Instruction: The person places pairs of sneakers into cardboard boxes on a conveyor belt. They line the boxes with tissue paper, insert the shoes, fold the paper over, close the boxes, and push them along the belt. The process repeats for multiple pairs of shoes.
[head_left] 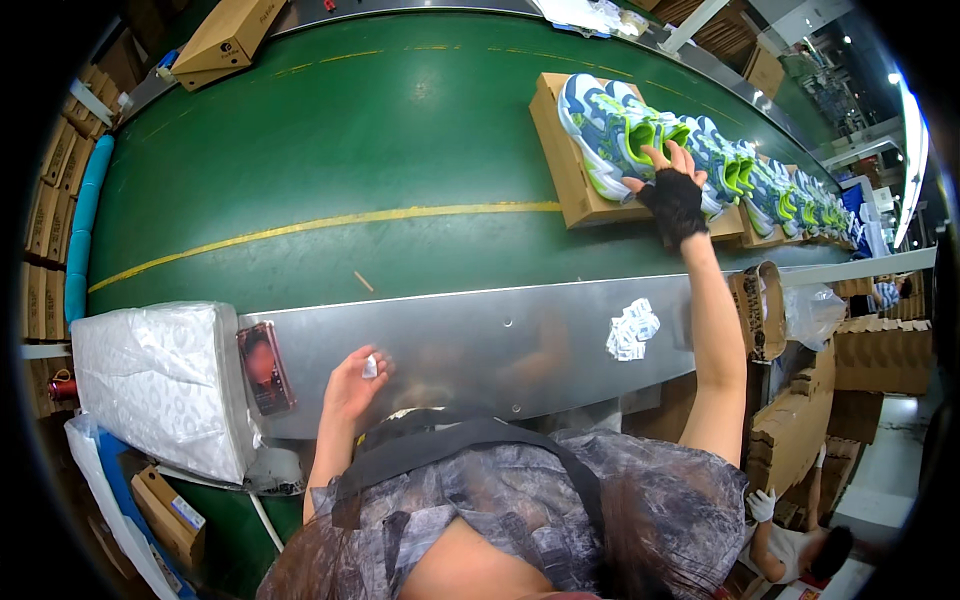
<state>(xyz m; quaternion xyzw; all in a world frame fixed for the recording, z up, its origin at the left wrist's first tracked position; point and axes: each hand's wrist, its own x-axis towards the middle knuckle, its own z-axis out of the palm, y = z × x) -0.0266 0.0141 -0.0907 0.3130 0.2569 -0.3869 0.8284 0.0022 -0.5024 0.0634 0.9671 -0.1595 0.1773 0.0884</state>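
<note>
My left hand (352, 384) is over the metal ledge, fingers curled around a small white packet (370, 367). My right hand (676, 200), in a black fingerless glove, reaches out to the nearest sneakers (597, 135). Those are white, blue and lime green and sit on a brown cardboard box (556, 165). The right hand's bare fingers are spread by the shoe openings, with nothing visible in them. Whether the fingertips touch the shoe I cannot tell. On the ledge, left of my right forearm, lies a pile of small white packets (632, 330).
Beyond the metal ledge (450, 350) is a green conveyor belt (350, 150) with a yellow line. More sneakers on boxes (775, 200) run off to the right. At left are a plastic-wrapped bundle (165, 390) and a phone (265, 368). A co-worker's gloved hand (762, 504) shows lower right.
</note>
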